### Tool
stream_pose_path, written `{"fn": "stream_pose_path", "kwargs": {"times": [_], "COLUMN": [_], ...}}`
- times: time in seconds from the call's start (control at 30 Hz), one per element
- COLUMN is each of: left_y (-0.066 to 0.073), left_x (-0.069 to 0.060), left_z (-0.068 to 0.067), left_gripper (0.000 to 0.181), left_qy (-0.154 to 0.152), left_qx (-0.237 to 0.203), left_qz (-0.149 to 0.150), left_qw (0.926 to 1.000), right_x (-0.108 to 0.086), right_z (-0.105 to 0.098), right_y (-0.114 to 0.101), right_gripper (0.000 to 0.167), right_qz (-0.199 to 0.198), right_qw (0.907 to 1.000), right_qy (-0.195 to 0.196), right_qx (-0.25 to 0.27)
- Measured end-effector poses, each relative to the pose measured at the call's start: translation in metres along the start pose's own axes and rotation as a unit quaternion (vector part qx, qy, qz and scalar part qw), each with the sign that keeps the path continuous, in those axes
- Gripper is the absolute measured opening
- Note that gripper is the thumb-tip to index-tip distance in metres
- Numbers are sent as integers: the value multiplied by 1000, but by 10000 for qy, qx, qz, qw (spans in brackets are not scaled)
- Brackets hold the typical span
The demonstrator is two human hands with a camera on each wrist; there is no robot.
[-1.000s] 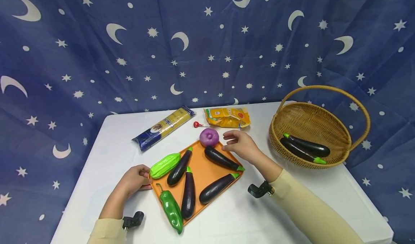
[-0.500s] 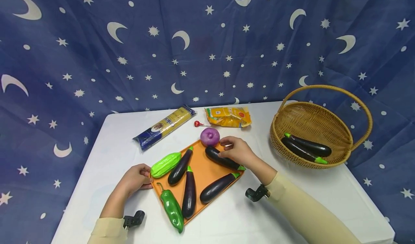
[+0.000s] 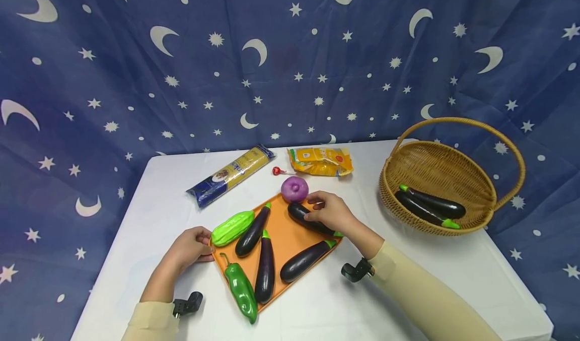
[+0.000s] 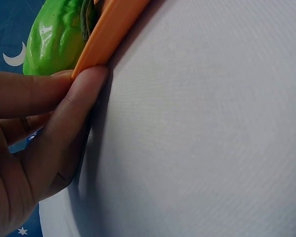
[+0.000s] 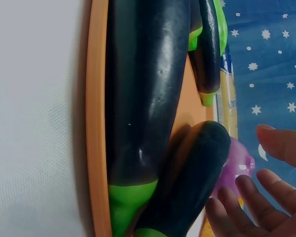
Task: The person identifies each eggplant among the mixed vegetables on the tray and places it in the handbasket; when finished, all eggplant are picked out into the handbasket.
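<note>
My left hand (image 3: 190, 248) pinches the left corner of an orange tray (image 3: 283, 230); the left wrist view shows thumb and finger on its rim (image 4: 111, 37). My right hand (image 3: 333, 212) hovers over the tray's far right side with thumb and fingers apart, beside an eggplant (image 3: 301, 215). In the right wrist view its fingers (image 5: 254, 197) are close to that eggplant (image 5: 192, 182) without closing round it; whether they touch cannot be told. Several other eggplants (image 3: 265, 270), a bitter melon (image 3: 233, 228), a green pepper (image 3: 240, 288) and a purple onion (image 3: 294, 189) lie in or on the tray.
A wicker basket (image 3: 430, 164) with a tall handle stands at the right, with two eggplants (image 3: 430, 205) inside. Behind the tray lie a pasta packet (image 3: 231, 175), a red lollipop (image 3: 277, 171) and a yellow snack bag (image 3: 320, 161). A starry curtain (image 3: 290, 54) hangs behind the table.
My right hand has moved left and slightly inward, over the far right eggplant. The left hand stays on the tray's corner, and the vegetables have not moved on the tray.
</note>
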State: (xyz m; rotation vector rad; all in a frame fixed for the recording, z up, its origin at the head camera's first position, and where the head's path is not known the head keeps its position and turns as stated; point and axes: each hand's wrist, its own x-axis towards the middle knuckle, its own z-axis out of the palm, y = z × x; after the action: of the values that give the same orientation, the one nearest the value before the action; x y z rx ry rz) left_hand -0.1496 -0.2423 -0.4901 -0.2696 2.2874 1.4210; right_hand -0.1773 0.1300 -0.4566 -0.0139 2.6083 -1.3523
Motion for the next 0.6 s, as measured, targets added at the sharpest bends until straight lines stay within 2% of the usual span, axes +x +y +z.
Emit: {"fn": "stream_pose_path", "kwargs": {"times": [0.6], "left_y": [-2], "left_x": [0], "left_z": [-1], "left_gripper": [37], "left_qy": [-35], "left_qx": [-82], "left_qz": [9], "left_qw": [10000], "right_x": [6], "right_z": [15], "right_y": [11], "right_gripper": [53], "right_qz": [112], "right_qw": [9988], "right_qy": [-52], "right_qx": [-465]}}
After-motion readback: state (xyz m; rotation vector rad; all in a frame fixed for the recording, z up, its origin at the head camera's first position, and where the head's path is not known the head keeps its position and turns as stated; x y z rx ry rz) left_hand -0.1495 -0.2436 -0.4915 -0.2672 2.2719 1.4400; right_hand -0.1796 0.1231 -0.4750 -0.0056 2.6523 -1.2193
